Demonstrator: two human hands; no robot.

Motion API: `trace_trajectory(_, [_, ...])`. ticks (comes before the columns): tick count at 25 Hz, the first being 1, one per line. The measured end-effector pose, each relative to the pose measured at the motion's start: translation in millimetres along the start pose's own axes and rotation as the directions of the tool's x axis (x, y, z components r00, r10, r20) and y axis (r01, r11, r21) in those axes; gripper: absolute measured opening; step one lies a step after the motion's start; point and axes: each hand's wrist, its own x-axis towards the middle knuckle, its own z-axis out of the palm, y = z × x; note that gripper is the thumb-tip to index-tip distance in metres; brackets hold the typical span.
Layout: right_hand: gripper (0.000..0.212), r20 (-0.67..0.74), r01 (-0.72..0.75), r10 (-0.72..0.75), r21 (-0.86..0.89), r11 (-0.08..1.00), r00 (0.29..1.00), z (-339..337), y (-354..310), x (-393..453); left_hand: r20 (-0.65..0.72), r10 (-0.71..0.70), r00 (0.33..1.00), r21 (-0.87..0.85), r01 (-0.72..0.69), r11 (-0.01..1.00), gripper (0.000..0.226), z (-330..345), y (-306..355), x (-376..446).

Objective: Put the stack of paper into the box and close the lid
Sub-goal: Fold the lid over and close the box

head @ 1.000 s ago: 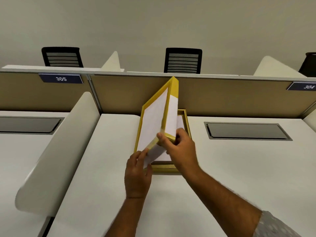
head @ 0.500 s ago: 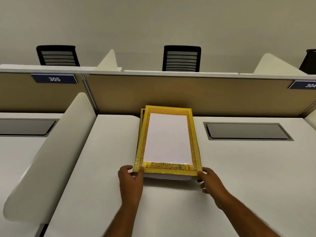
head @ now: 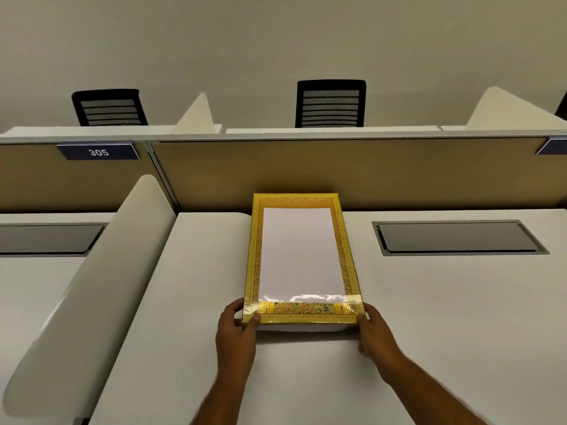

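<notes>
Lid [head: 302, 256], yellow patterned frame with clear window, sits flat on the box on white desk [head: 429, 317], white paper visible under it; left hand [head: 234, 331] and right hand [head: 376, 332] pinch lid's near corners

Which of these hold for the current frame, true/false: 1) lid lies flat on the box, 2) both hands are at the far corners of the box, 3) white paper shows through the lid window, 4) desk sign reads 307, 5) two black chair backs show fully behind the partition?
1) True: the lid lies flat on the box.
2) False: the left hand and right hand are at the near corners.
3) True: the white paper shows through the window.
4) False: the sign reads 305.
5) True: the left chair and the middle chair show fully.
</notes>
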Motion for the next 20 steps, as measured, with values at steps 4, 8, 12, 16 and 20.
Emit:
trace_trajectory(4, [0.045, -0.015, 0.053, -0.054, -0.068, 0.996, 0.998, 4.5, -0.9, 0.7, -0.045, -0.058, 0.997, -0.086, 0.054, 0.995, 0.043, 2.8, 2.8, 7.0])
trace_trajectory(8, [0.049, -0.066, 0.084, -0.098, -0.192, 0.978, 0.993, 7.5, 5.7, 4.8, -0.054, -0.112, 0.992, -0.122, 0.105, 0.987, 0.042, -2.7, -9.8, 5.4])
trace_trajectory(12, [0.049, -0.077, 0.116, -0.145, -0.294, 0.949, 0.986, 8.2, 8.7, 11.6, 0.036, -0.157, 0.987, -0.081, 0.16, 0.984, 0.043, -6.2, -10.6, 21.9])
trace_trajectory(16, [0.049, -0.081, 0.146, -0.184, -0.337, 0.93, 0.98, 11.6, 2.8, 24.9, 0.128, -0.143, 0.981, -0.017, 0.146, 0.989, 0.04, 1.5, 0.9, 48.2])
trace_trajectory(20, [0.06, -0.032, 0.231, -0.264, -0.39, 0.891, 0.964, 7.3, -19.7, 46.9, 0.172, -0.072, 0.982, 0.182, 0.04, 0.982, 0.052, 28.4, 16.2, 75.1])
